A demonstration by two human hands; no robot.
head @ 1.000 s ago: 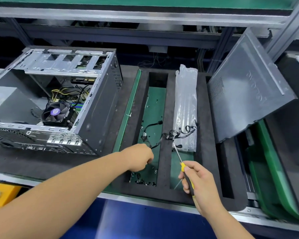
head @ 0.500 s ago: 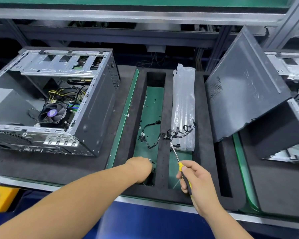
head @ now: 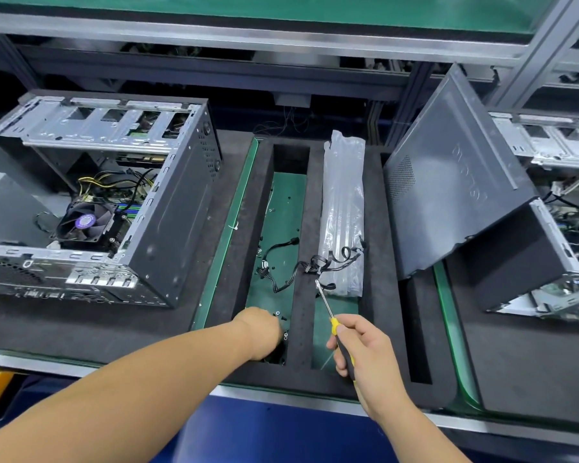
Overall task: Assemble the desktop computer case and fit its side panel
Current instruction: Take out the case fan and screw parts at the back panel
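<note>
- Steel case [head: 114,208] lies open on its side, far left on the tabletop [head: 64,325].
- Left hand [head: 259,332] dips into the foam tray [head: 301,315] among screws [head: 283,318]; grip hidden, cannot tell.
- Right hand [head: 365,349] grasps a screwdriver [head: 331,315].
- Side panel [head: 448,202] leans tilted at right.

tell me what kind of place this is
Probably a computer assembly line: an open computer case on a foam-lined pallet, another case alongside, and a right hand holding a screwdriver.
</note>
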